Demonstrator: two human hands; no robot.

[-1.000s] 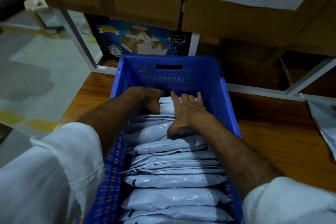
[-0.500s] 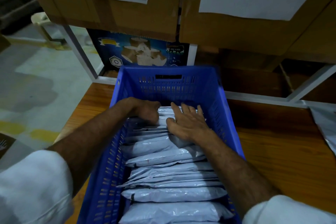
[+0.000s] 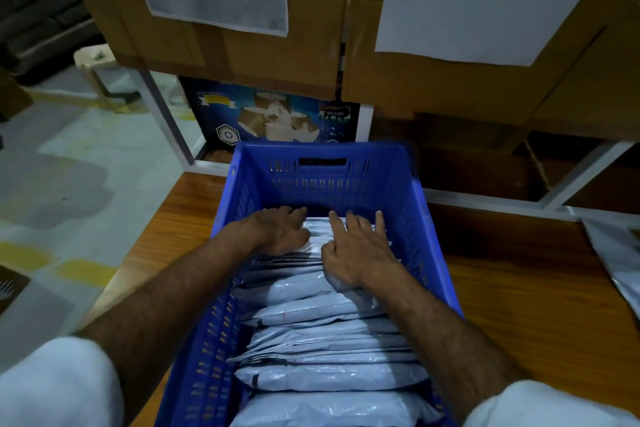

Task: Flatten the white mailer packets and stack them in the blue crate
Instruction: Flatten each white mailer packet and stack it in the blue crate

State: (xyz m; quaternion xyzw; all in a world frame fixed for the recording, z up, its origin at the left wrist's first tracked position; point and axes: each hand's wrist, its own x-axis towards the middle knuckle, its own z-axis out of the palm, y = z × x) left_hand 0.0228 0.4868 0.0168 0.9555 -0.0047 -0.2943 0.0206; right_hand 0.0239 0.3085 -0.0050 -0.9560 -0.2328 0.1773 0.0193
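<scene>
At eleven o'clock of the row, the left hand [image 3: 281, 231] is laid with loosely bent fingers on glossy white plastic mailer packets [image 3: 329, 302] filed inside the slotted blue plastic crate [image 3: 325, 177]; the right hand [image 3: 358, 250], fingers spread, is pressed at one o'clock. The packets are judged light, soft and slippery, best flattened with broad palms.

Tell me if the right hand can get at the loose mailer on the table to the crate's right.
Probably yes. The right hand rests flat on packets inside the blue crate, holding nothing, and bare table lies between crate and loose mailer.
</scene>
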